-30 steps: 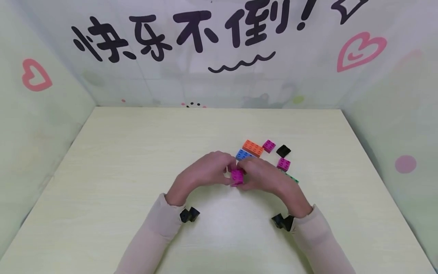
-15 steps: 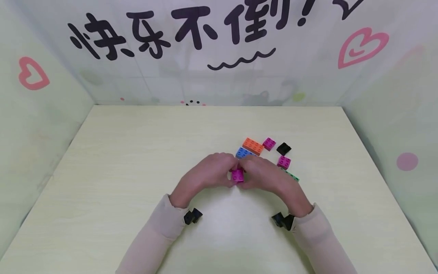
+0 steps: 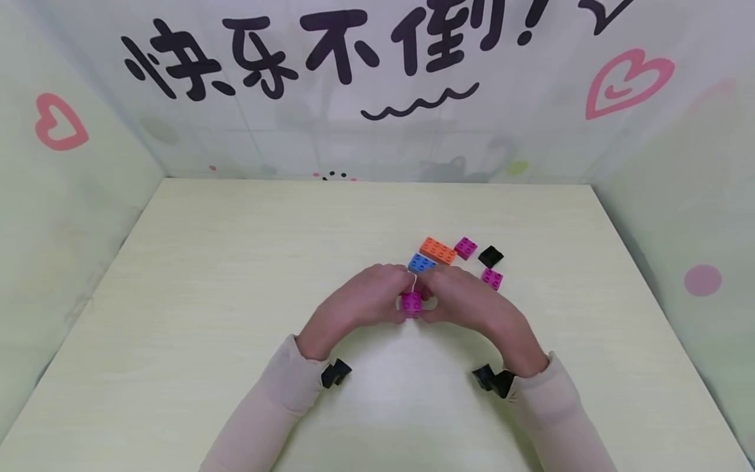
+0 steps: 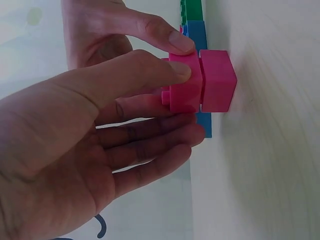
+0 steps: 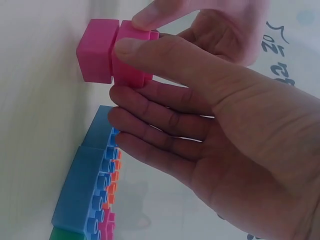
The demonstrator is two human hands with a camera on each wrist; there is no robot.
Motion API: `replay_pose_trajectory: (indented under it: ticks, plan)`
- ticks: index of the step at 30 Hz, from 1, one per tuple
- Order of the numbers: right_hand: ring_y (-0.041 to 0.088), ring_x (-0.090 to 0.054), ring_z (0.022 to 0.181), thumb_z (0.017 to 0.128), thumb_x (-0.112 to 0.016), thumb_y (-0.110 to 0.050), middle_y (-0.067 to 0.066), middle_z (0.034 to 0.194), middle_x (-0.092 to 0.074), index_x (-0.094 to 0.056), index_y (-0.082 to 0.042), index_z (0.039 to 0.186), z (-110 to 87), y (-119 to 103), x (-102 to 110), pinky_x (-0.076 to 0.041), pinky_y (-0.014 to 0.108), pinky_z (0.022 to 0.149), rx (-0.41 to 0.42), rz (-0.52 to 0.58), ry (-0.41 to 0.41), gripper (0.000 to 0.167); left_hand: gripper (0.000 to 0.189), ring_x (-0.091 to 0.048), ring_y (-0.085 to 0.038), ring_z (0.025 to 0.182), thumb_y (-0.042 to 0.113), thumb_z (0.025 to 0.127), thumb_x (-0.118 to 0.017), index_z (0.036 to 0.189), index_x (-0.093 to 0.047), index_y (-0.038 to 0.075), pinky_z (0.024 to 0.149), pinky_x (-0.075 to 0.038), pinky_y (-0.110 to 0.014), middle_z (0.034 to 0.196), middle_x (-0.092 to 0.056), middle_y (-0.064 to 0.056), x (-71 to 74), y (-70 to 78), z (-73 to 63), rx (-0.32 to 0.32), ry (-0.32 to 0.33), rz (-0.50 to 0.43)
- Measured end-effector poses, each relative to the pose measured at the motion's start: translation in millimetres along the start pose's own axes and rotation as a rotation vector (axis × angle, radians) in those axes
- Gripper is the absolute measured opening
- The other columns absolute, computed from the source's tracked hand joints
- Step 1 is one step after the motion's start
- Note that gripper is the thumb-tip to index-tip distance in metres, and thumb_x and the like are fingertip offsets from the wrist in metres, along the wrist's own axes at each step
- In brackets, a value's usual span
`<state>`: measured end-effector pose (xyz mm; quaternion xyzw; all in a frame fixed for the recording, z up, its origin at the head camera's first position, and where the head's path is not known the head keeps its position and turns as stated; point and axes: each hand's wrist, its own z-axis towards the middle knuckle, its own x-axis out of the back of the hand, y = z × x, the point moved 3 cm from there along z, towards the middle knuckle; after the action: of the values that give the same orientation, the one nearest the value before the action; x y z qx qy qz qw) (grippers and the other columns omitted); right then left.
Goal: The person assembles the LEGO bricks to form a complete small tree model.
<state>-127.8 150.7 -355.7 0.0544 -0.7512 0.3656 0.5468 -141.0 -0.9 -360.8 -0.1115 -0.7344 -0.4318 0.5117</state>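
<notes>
In the head view, my left hand [image 3: 366, 293] and right hand [image 3: 466, 298] meet over a small pink toy brick [image 3: 411, 302] near the table's middle. The left wrist view has this upper brick [image 4: 186, 100] on top of a second pink brick [image 4: 218, 80], which stands on the table. A thin gap line shows between the two. Both thumbs press the upper brick's near side, the fingers behind it, so both hands pinch it. From the right wrist, the lower brick [image 5: 99, 52] and upper brick [image 5: 129, 70] look roughly aligned. Finger contact at the back is partly hidden.
Just beyond the hands lie a blue brick [image 3: 421, 263], an orange brick [image 3: 438, 250], a pink brick [image 3: 466, 248], a black brick [image 3: 491, 256] and another pink brick [image 3: 492, 278]. A green brick [image 4: 193, 10] shows in the left wrist view. Printed walls enclose the table.
My left hand has shifted slightly right, and both hands stay on the pink brick. The right hand has moved slightly right, and the green brick's edge is now covered in the head view.
</notes>
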Motion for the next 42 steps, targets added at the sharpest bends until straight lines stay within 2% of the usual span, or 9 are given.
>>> replay_pose_trajectory:
  ticks: [4, 10, 14, 22, 27, 30, 34, 38, 42]
  plan:
    - [0.013, -0.058, 0.077, 0.078, -0.085, -0.017, -0.002, 0.089, -0.066, -0.069, -0.01, 0.098, 0.5, 0.3, 1.5, -0.05, 0.025, 0.069, 0.003, -0.012, 0.002, 0.027, 0.017, -0.05, -0.012, 0.067, 0.013, 0.081, -0.08, 0.087, -0.065, 0.011, 0.061, -0.044, -0.023, 0.079, -0.062, -0.002, 0.9, -4.0, 1.3, -0.014, 0.005, -0.061]
    - [0.016, -0.063, 0.082, 0.078, -0.084, -0.015, -0.005, 0.087, -0.066, -0.071, -0.01, 0.096, 2.7, 2.2, 2.6, -0.051, 0.025, 0.072, 0.02, 0.03, -0.016, 0.023, 0.023, -0.057, -0.014, 0.066, 0.018, 0.079, -0.084, 0.086, -0.064, 0.008, 0.061, -0.049, -0.025, 0.081, -0.065, -0.005, -0.4, -23.7, 2.9, 0.004, 0.01, -0.292]
    - [0.015, -0.064, 0.084, 0.078, -0.084, -0.014, -0.006, 0.088, -0.066, -0.07, -0.01, 0.097, 3.6, 3.5, 3.4, -0.052, 0.026, 0.074, 0.03, 0.067, -0.021, 0.024, 0.023, -0.06, -0.017, 0.072, 0.013, 0.077, -0.085, 0.085, -0.064, 0.006, 0.065, -0.051, -0.026, 0.086, -0.067, -0.008, -1.3, -30.8, 3.2, -0.014, 0.007, -0.37]
    - [0.017, -0.064, 0.086, 0.077, -0.085, -0.014, -0.006, 0.089, -0.066, -0.069, -0.011, 0.098, 4.6, 6.9, 4.5, -0.053, 0.026, 0.075, 0.024, 0.11, -0.021, 0.027, 0.024, -0.06, -0.02, 0.079, 0.012, 0.076, -0.086, 0.084, -0.064, 0.005, 0.068, -0.051, -0.026, 0.086, -0.066, -0.007, -1.9, -32.4, 4.4, -0.026, 0.013, -0.4]
    - [0.016, -0.064, 0.087, 0.077, -0.085, -0.014, -0.005, 0.09, -0.066, -0.068, -0.01, 0.099, 3.9, 9.8, 2.1, -0.053, 0.027, 0.076, 0.018, 0.12, -0.027, 0.028, 0.025, -0.059, -0.022, 0.081, 0.011, 0.077, -0.085, 0.086, -0.062, 0.006, 0.068, -0.049, -0.025, 0.087, -0.065, -0.009, -8.5, -33.8, 7.1, -0.048, 0.0, -0.381]
    - [0.016, -0.062, 0.088, 0.078, -0.084, -0.02, -0.003, 0.093, -0.066, -0.068, -0.011, 0.102, -1.5, 15.0, 3.2, -0.052, 0.028, 0.077, -0.002, 0.136, -0.024, 0.03, 0.025, -0.058, -0.021, 0.08, 0.013, 0.077, -0.084, 0.087, -0.061, 0.009, 0.068, -0.048, -0.024, 0.087, -0.065, -0.009, -13.9, -34.3, 7.2, -0.041, -0.018, -0.363]
    - [0.018, -0.061, 0.087, 0.081, -0.082, -0.026, -0.001, 0.092, -0.065, -0.067, -0.01, 0.105, -18.4, 31.1, 18.7, -0.053, 0.033, 0.077, -0.083, 0.11, 0.051, 0.033, 0.025, -0.056, -0.016, 0.078, 0.016, 0.078, -0.084, 0.087, -0.061, 0.011, 0.066, -0.047, -0.024, 0.087, -0.065, -0.008, -21.2, -35.0, 6.4, -0.003, -0.045, -0.344]
    - [0.019, -0.059, 0.082, 0.084, -0.08, -0.02, 0.0, 0.088, -0.063, -0.067, -0.006, 0.105, -37.4, 56.3, 38.8, -0.052, 0.035, 0.074, -0.216, 0.021, 0.14, 0.029, 0.025, -0.055, -0.015, 0.077, 0.017, 0.079, -0.083, 0.088, -0.061, 0.011, 0.067, -0.047, -0.024, 0.086, -0.063, -0.008, -23.8, -34.2, 5.6, 0.02, -0.053, -0.321]
    - [0.019, -0.058, 0.081, 0.083, -0.08, -0.019, 0.002, 0.088, -0.063, -0.067, -0.003, 0.104, -46.5, 75.6, 46.7, -0.05, 0.037, 0.073, -0.303, -0.017, 0.119, 0.029, 0.024, -0.055, -0.015, 0.078, 0.016, 0.079, -0.083, 0.088, -0.061, 0.012, 0.068, -0.047, -0.025, 0.087, -0.063, -0.008, -21.4, -33.4, 4.3, 0.039, -0.048, -0.308]
